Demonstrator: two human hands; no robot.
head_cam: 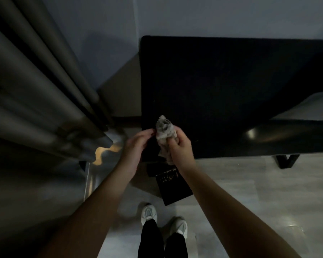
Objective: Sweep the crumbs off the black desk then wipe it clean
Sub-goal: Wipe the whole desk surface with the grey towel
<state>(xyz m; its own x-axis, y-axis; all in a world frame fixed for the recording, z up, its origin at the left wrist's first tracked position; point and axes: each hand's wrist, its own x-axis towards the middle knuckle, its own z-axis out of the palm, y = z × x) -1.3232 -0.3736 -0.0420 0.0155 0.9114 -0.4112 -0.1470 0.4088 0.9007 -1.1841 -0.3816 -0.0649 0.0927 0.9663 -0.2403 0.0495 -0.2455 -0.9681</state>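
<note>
Grey curtain: heavy vertical folds, far left, hem reaching the floor.
Blue-grey wall: plain, at the back.
Pale tiled floor: glossy.
White sneakers: one pair, standing on the floor.

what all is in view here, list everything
desk: one, black, centre and right
cloth: one, grey, crumpled, over the desk's near left corner
specks: about two, pale, on the desk's left part
dustpan: one, black, crumbs on it, on the floor below the desk edge
curtain: one, grey, left
wall: blue-grey, behind the desk
floor: pale tiles
shoes: two, white, bottom centre
left grip: beside the cloth, contact unclear
right grip: holds the cloth
</note>
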